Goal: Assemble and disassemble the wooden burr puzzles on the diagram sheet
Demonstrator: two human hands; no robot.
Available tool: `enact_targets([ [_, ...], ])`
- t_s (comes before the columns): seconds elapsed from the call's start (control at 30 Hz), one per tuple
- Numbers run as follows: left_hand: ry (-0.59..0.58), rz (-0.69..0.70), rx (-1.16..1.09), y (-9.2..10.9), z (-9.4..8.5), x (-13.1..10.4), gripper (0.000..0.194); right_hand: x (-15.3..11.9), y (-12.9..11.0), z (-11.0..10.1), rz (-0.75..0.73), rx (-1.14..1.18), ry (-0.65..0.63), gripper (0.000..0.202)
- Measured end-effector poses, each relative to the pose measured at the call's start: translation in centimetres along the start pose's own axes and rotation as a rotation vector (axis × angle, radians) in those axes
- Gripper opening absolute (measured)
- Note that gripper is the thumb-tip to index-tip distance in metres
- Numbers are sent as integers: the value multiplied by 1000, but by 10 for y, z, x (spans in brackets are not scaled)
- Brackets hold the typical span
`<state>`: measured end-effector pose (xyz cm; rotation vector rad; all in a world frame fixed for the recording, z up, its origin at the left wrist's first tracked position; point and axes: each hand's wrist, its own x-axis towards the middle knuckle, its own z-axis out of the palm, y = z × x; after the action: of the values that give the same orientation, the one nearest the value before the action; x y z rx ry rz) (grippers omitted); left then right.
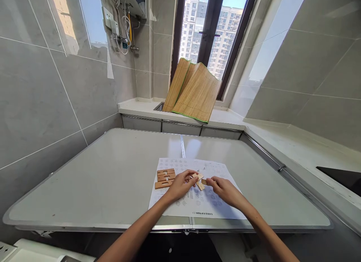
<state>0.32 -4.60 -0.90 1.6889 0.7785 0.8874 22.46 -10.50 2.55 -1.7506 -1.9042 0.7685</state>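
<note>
My left hand (183, 184) is closed on crossed light wooden puzzle pieces (200, 186) above a printed sheet (175, 213). Close by on the right, my right hand (224, 188) pinches a small brown wooden piece (204, 182), its tip at the crossed pieces. Whether the two touch I cannot tell. Left of my left hand lie three brown wooden pieces with cut-out slots, one behind another: a far one (166, 172), a middle one (166, 177) and a near one (163, 184). My fingers hide part of the held pieces.
The sheet lies on a white folding table (98, 187) with a metal seam down its middle. Behind it, a bamboo mat (197, 93) leans against the window on a white counter (141, 106). Tiled walls rise on both sides.
</note>
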Motion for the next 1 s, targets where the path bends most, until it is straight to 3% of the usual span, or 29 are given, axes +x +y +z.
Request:
enact_targets([
  [0.2,30,64,99,5,0,-2,40,-7,-3,1,-35,68,-66,50],
  [0.4,10,47,22,8,2,-4,40,-12,-14,16,-10,-39,122,49],
  [0.6,-7,59,-89,8,1,-3,38,-21,-23,32,-12,-145,214,53],
  [0.83,-36,-49,-136,9,2,-3,42,-23,-26,50,-31,-293,345,53],
  [1.0,-49,76,-121,13,3,-2,41,-20,-23,53,-3,-220,378,56],
])
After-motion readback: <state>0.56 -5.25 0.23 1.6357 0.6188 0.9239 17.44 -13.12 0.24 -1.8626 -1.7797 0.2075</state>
